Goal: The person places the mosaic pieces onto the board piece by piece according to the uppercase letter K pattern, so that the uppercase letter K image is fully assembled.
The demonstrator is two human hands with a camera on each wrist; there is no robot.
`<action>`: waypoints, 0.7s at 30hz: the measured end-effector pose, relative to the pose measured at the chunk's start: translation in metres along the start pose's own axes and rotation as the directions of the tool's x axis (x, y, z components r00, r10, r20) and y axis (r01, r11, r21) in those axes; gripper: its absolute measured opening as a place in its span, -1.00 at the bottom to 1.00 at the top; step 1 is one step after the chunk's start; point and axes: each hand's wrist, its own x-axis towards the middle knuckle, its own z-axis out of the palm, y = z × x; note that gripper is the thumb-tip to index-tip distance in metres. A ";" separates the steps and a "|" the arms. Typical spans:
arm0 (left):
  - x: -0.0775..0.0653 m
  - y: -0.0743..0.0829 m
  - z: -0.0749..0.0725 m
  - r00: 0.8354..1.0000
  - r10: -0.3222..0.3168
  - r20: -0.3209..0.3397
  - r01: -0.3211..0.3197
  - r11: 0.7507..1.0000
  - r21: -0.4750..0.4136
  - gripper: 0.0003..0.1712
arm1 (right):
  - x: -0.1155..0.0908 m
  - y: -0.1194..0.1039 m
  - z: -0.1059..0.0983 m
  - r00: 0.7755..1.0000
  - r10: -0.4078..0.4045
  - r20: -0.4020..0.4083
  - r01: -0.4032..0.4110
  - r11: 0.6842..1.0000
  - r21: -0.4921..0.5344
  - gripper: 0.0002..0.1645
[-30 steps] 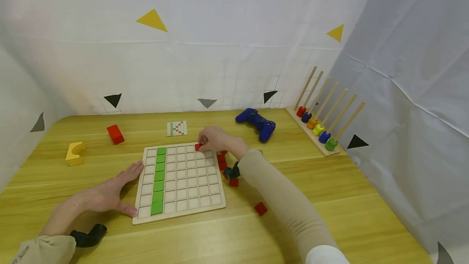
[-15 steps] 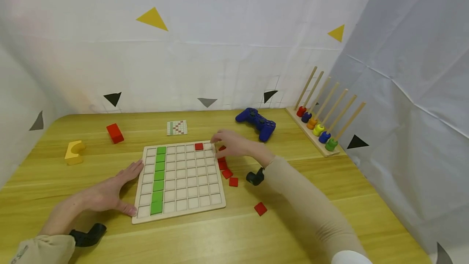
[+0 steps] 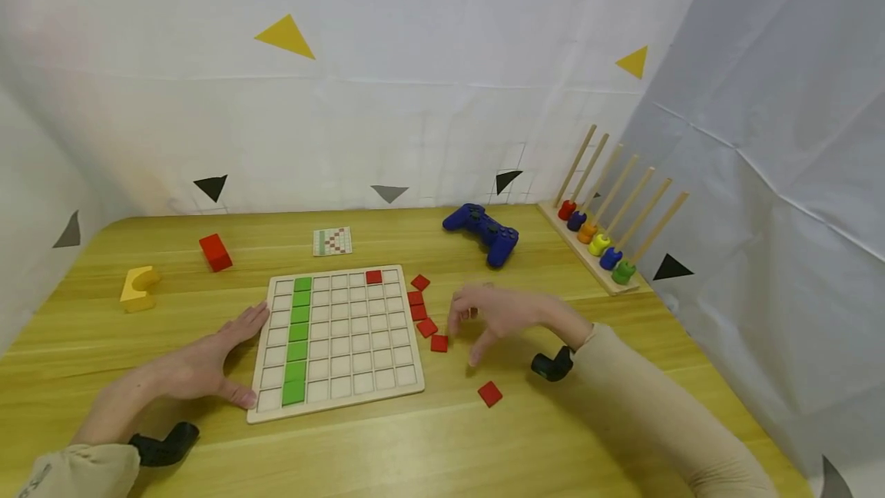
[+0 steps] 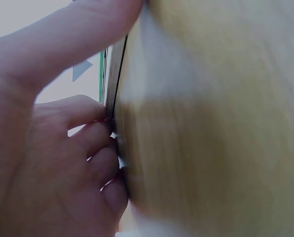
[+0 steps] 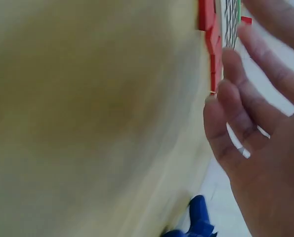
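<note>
Compared with the earlier frame, the bare right hand (image 3: 501,315) is now hovering more to the right and nearer, no longer covering the far right corner of the pale wooden grid board (image 3: 341,327). Closest to the person, one thin, square, red tile (image 3: 490,393) is lying alone on the yellowish wooden counter (image 3: 359,452). The bare left hand (image 3: 193,366) is resting at the board's left edge, thumb and fingers spread apart, gripping nothing; it should be keeping the board steady like this, without pushing it. The right grip is also holding nothing: thumb and bent fingers are standing apart, just beside five loose red tiles (image 3: 419,313) near the board's right edge. If the step is taking one of these, I think pinching a single tile by opposite sides is working best, because several are lying close together and a careless fingertip could be dragging a neighbour. Farther, a seated red tile (image 3: 374,277) is lying flat in the far row, second cell from the right. Behind the board, a small printed pattern card (image 3: 333,241) is staying visible for checking each cell.
</note>
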 end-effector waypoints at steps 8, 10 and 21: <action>0.001 -0.002 0.001 1.000 0.000 -0.001 0.000 1.000 0.002 0.51 | -0.020 0.001 0.013 0.990 -0.071 0.122 0.065 0.997 0.050 -0.49; 0.001 -0.002 0.001 1.000 0.005 0.000 -0.005 1.000 0.001 0.51 | -0.022 0.000 0.016 0.985 -0.085 0.152 0.080 0.996 0.038 -0.49; 0.000 0.000 0.000 1.000 0.009 -0.002 -0.009 1.000 0.011 0.51 | -0.025 -0.006 0.022 0.986 -0.102 0.130 0.102 0.995 0.005 -0.55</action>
